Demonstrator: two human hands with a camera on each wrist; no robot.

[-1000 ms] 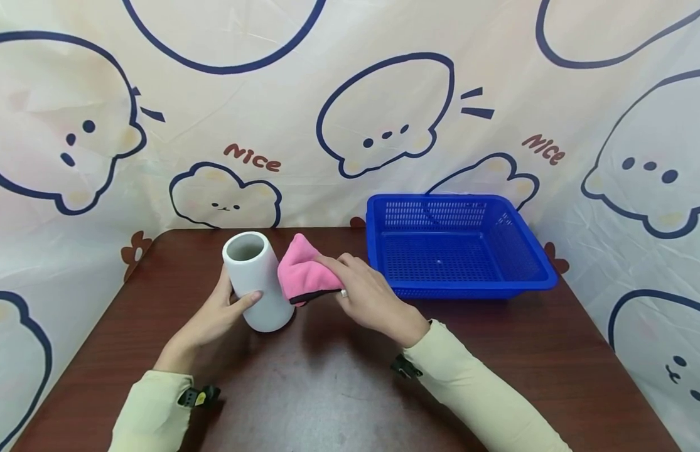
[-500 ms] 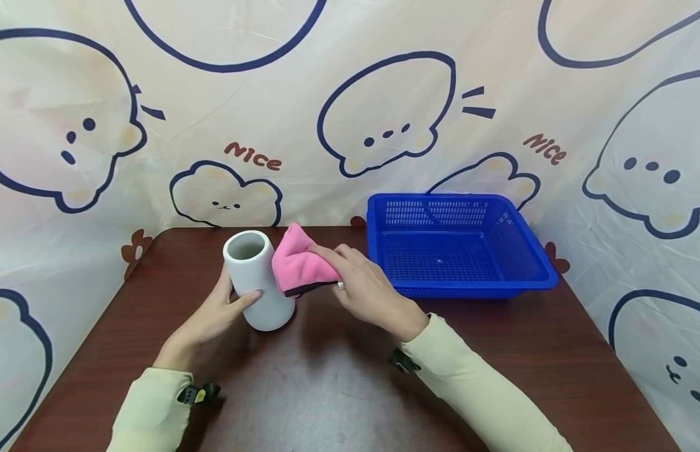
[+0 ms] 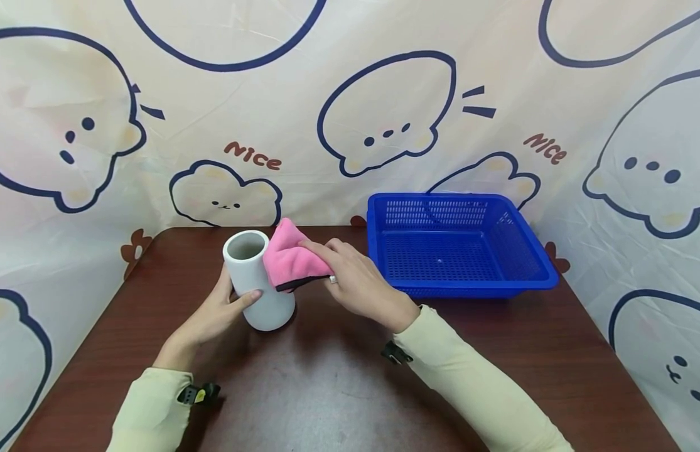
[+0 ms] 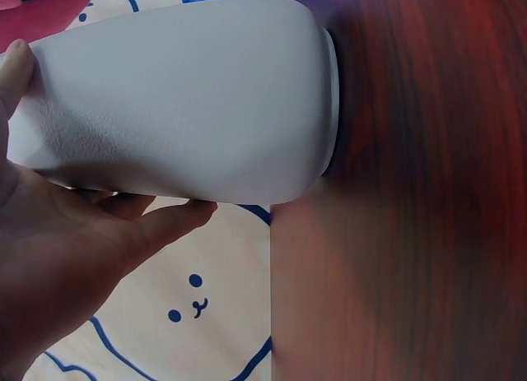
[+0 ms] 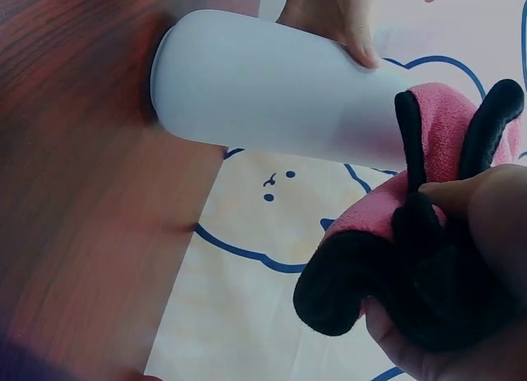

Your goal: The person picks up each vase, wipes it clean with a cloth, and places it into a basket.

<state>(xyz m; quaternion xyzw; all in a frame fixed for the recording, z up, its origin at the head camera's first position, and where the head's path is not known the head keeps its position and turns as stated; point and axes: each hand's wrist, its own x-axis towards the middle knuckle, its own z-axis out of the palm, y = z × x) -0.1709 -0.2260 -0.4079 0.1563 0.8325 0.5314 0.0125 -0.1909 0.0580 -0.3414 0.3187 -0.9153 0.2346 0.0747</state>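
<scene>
A white vase point(image 3: 265, 301) with a round open top stands upright on the dark wooden table point(image 3: 338, 389). My left hand point(image 3: 216, 311) grips it from the left, thumb across the front and the other fingers mostly behind. In the left wrist view the vase point(image 4: 189, 101) has a matte, lightly textured side. My right hand point(image 3: 361, 282) holds a folded pink cloth point(image 3: 293, 257) with black edging against the vase's upper right side, near the rim. The right wrist view shows the cloth point(image 5: 445, 126) bunched between thumb and fingers, its black trim outward.
A blue perforated plastic basket point(image 3: 440, 257) sits at the back right of the table, beyond my right hand. A pale curtain point(image 3: 304, 188) printed with cartoon figures hangs behind the table and along both sides.
The right hand has moved the pink cloth up and left along the vase, closer to its rim. My left hand and the vase have stayed in place.
</scene>
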